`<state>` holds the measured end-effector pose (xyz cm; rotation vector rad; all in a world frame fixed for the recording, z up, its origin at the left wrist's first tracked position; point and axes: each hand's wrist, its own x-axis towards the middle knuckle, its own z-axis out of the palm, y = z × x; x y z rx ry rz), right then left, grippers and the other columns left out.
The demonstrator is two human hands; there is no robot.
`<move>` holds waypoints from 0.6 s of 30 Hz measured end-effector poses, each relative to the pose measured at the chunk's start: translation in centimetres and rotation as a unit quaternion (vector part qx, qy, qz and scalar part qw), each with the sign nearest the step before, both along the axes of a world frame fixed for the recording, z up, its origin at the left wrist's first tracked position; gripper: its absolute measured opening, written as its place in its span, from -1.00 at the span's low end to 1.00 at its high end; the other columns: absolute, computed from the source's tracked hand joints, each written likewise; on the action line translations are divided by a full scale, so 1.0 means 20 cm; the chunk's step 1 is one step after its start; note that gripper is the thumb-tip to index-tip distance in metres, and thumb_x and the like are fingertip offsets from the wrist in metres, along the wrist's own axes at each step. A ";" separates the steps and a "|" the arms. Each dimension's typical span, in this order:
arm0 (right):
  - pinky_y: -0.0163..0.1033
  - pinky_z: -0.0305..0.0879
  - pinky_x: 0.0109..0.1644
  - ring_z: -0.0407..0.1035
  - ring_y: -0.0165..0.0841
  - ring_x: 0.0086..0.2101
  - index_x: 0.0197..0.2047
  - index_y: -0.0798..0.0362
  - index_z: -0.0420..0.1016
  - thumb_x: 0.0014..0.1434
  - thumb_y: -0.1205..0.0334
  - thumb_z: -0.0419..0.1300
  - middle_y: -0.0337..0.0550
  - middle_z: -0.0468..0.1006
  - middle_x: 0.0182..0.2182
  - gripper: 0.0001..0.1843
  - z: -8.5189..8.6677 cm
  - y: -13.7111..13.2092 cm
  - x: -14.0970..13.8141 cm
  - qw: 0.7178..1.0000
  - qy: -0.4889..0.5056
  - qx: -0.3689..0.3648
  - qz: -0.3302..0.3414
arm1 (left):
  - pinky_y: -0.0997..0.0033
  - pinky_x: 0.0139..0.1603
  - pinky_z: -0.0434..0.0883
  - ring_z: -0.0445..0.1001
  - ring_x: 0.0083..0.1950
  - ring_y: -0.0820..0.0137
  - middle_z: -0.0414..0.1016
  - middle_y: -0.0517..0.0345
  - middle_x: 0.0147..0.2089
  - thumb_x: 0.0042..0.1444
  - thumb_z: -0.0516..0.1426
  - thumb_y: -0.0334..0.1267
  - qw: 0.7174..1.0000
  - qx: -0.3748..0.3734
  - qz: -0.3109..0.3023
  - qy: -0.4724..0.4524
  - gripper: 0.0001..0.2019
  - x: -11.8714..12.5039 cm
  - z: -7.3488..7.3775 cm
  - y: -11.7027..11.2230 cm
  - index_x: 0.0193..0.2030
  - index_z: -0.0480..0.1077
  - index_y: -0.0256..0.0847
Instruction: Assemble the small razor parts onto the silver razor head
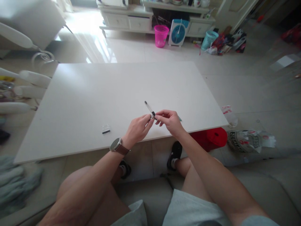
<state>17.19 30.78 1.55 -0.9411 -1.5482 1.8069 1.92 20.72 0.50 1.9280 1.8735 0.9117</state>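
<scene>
A slim pen (149,107) with a clear barrel, a dark tip and a black lower part points up and away over the white table (113,94). My left hand (139,127) is closed, its thumb and forefinger pinching at the pen's lower end, where a small silvery bit shows. From the other side my right hand (169,121) pinches beside the black part. The fingers hide much of that end. Left of my hands lies a small black strip with clear plastic (106,130). Partly hidden behind my right hand is a thin greenish item (180,118).
The table's front edge runs just under my wrists. Below its right side stand a red bin (216,138) and a printed plastic bag (246,141). White chair parts (35,78) touch the left side. Across the floor are a pink basket (161,36) and a blue fan (178,32).
</scene>
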 end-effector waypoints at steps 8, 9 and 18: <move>-0.33 0.33 -0.51 0.51 -0.37 -0.52 -0.37 0.07 0.67 -0.03 0.10 0.46 -0.20 0.64 -0.51 -0.78 0.00 0.01 0.01 1.000 -0.007 0.018 -0.001 | 0.35 -0.35 0.09 0.24 -0.42 0.40 0.40 0.17 -0.37 0.50 -0.07 -0.12 1.000 -0.002 0.004 0.001 -0.67 0.00 0.00 0.00 -0.31 0.25 -0.16; -0.33 0.34 -0.51 0.51 -0.37 -0.52 -0.37 0.08 0.68 -0.02 0.10 0.45 -0.20 0.64 -0.52 -0.78 0.00 0.01 0.01 1.000 -0.008 0.022 0.000 | 0.35 -0.34 0.09 0.24 -0.42 0.40 0.40 0.17 -0.37 0.50 -0.08 -0.12 1.000 -0.004 0.005 -0.002 -0.67 0.00 0.01 0.00 -0.31 0.25 -0.16; -0.33 0.33 -0.52 0.51 -0.38 -0.52 -0.35 0.07 0.67 0.01 0.11 0.43 -0.21 0.66 -0.50 -0.79 -0.01 0.01 0.01 0.999 -0.014 0.035 0.003 | 0.33 -0.28 0.17 0.32 -0.34 0.34 0.40 0.14 -0.33 0.46 -0.10 -0.21 0.998 -0.007 -0.025 -0.050 -0.75 -0.01 0.01 -0.01 -0.27 0.25 -0.16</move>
